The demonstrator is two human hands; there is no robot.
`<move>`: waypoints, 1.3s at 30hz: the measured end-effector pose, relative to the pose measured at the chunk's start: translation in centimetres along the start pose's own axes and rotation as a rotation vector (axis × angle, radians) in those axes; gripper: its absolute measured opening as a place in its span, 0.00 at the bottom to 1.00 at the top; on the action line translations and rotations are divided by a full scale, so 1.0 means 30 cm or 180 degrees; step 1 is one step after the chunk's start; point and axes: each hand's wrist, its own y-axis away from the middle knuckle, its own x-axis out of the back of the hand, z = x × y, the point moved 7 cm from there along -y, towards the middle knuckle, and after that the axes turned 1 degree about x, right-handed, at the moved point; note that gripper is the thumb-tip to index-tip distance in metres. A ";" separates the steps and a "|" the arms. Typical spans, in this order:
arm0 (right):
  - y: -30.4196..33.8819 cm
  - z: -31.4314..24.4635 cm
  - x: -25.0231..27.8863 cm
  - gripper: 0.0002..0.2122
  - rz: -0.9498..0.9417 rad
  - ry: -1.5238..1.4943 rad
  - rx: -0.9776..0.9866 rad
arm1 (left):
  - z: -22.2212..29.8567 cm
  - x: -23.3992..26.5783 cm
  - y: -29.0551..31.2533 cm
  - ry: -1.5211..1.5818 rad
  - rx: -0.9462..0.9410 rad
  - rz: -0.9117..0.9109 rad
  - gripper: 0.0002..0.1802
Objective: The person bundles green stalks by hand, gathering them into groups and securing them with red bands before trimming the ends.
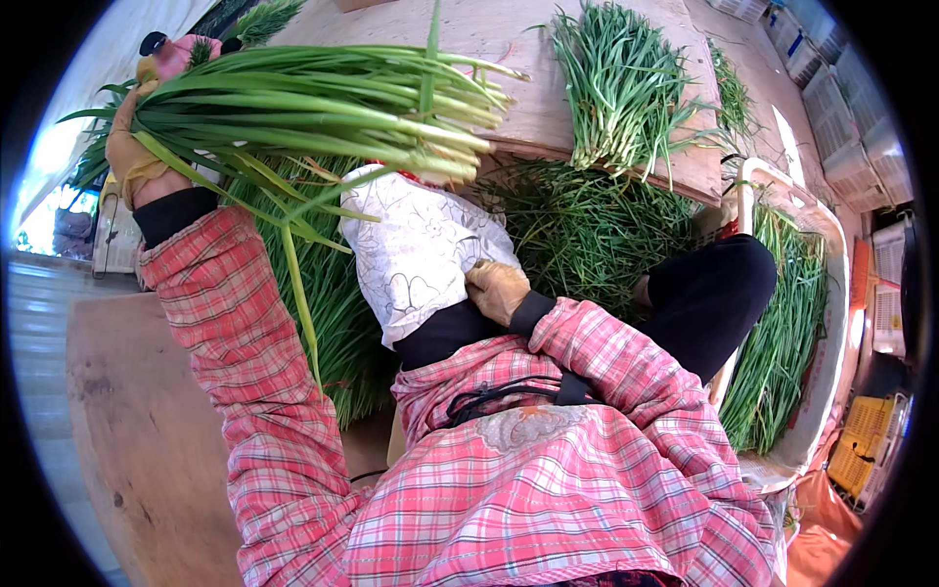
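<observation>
My left hand (129, 157), in a tan glove, is raised at the far left. Its fingers are wrapped round the leafy end of a large bunch of garlic chives (323, 106), whose pale cut ends point right. A few loose yellowish leaves (293, 284) hang from the bunch past my sleeve. My right hand (499, 292), gloved too, rests closed on my thigh against a white cloth (416, 259) with a line-drawn flower pattern. Whatever its curled fingers pinch is hidden. Below the bunch, a heap of green chives (342, 362) lies beside my leg.
A wooden board (489, 27) ahead carries another bunch of chives (621, 88). Under its edge lies a darker green pile (597, 220). At right stands a white crate (831, 254) filled with chives. Beyond are stacked crates (841, 127) and a yellow basket (866, 445). Another person (186, 57) is far left.
</observation>
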 end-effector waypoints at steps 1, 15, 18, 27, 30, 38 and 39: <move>0.009 -0.025 0.010 0.08 -0.0072 0.0025 -0.0031 | -0.027 -0.034 0.017 0.0119 0.0136 -0.0233 0.09; 0.298 0.331 0.275 0.08 0.0734 -0.2519 -0.1789 | -0.596 -0.322 0.368 0.2578 0.1427 -0.1755 0.18; 0.317 0.226 0.547 0.06 0.1070 -0.1960 -0.1499 | -0.587 -0.342 0.410 0.2795 0.1134 -0.2106 0.17; 0.189 -0.283 0.545 0.11 0.0190 -0.2743 0.1022 | -0.520 -0.335 0.447 0.2267 0.0518 -0.1852 0.13; 0.231 -0.204 0.514 0.14 0.0437 -0.2883 -0.0401 | -0.471 -0.284 0.465 0.2355 0.0421 -0.1950 0.14; 0.343 0.174 0.529 0.13 0.0246 0.1211 -0.0989 | -0.430 -0.286 0.506 0.2410 0.0309 -0.2007 0.12; 0.336 0.137 0.549 0.13 0.0564 0.1289 -0.0553 | -0.451 -0.305 0.508 0.2417 0.0395 -0.2089 0.12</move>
